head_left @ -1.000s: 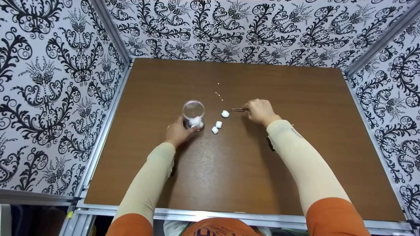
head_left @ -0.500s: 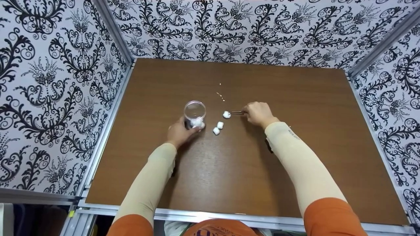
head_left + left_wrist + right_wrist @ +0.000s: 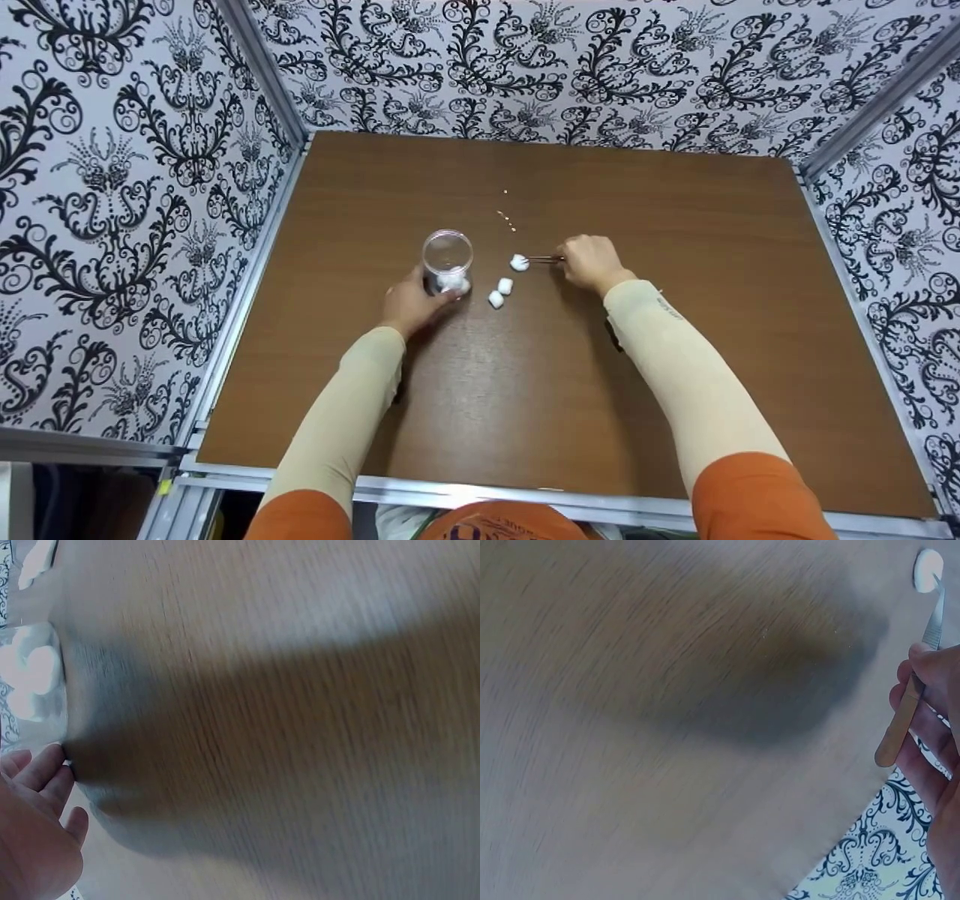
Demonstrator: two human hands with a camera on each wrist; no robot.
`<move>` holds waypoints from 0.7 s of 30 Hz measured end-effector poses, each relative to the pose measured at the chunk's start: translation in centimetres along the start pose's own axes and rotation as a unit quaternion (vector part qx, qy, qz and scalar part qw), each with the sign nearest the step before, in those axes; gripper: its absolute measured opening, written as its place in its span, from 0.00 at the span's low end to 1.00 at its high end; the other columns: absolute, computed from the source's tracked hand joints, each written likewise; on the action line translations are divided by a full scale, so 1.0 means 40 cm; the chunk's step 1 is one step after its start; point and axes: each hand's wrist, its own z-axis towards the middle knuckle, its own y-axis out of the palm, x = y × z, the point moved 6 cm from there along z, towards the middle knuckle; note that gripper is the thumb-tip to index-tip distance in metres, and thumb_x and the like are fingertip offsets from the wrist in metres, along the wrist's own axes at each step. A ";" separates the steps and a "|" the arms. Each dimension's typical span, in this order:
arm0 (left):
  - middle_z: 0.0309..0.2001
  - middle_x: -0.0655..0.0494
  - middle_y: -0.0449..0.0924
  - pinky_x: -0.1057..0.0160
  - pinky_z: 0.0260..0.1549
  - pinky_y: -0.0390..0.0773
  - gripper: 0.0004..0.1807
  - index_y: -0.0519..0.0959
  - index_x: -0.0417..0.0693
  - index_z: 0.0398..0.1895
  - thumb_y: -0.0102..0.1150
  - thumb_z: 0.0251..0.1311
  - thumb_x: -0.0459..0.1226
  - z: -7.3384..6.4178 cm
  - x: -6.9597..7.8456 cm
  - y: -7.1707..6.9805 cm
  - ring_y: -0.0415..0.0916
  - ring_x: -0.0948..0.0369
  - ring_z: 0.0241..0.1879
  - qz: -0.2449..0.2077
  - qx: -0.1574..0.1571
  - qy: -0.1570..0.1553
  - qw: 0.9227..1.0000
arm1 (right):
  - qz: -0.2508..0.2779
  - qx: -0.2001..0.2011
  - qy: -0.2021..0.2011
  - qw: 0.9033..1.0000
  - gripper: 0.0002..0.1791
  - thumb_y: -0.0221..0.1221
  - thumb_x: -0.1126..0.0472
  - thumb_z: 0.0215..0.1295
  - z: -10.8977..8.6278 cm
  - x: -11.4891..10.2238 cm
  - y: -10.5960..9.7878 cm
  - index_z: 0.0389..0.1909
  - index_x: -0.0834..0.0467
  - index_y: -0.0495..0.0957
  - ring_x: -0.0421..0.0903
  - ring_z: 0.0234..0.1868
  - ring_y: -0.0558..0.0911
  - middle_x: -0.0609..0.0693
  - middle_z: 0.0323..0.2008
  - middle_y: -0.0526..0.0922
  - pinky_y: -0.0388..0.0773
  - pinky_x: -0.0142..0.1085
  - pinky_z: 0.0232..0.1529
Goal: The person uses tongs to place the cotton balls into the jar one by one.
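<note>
In the head view, my left hand (image 3: 412, 304) holds a clear round jar (image 3: 448, 251) low down, its thumb against the near side. White cotton balls (image 3: 453, 280) lie in the bottom of the jar; the left wrist view shows several of these cotton balls (image 3: 34, 671) through its wall. My right hand (image 3: 591, 262) pinches metal tweezers (image 3: 544, 259) that point left. Their tips touch a cotton ball (image 3: 518, 262) on the table; in the right wrist view the tweezers (image 3: 900, 724) reach over this cotton ball (image 3: 929, 570). Whether the tips grip it, I cannot tell.
Two more cotton balls (image 3: 500, 293) lie close together just right of the jar. Small pale specks (image 3: 507, 220) dot the brown table (image 3: 465, 390) farther back. Patterned walls (image 3: 525, 67) and metal rails (image 3: 259, 82) bound the table.
My right hand has come slightly nearer and leftward, bringing the tweezer tips from the edge of the cotton ball onto it. The left hand stays at the jar. The head view has shifted slightly.
</note>
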 end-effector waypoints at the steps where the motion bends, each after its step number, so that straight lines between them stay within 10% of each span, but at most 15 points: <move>1: 0.57 0.54 0.73 0.49 0.55 0.58 0.49 0.62 0.54 0.66 0.60 0.41 0.67 0.000 0.000 0.000 0.70 0.54 0.55 0.001 0.000 0.000 1.000 | 0.001 0.002 0.000 1.000 0.05 0.60 0.60 0.54 0.000 0.000 0.000 0.30 0.51 0.83 0.52 0.28 0.80 0.48 0.28 0.82 0.74 0.50 0.25; 21: 0.55 0.52 0.74 0.49 0.53 0.63 0.49 0.62 0.55 0.66 0.61 0.39 0.67 -0.004 0.002 -0.005 0.71 0.51 0.53 0.001 0.005 -0.008 1.000 | -0.012 0.023 0.009 1.000 0.04 0.59 0.61 0.49 -0.009 0.004 -0.022 0.24 0.51 0.82 0.51 0.25 0.79 0.47 0.24 0.81 0.72 0.49 0.21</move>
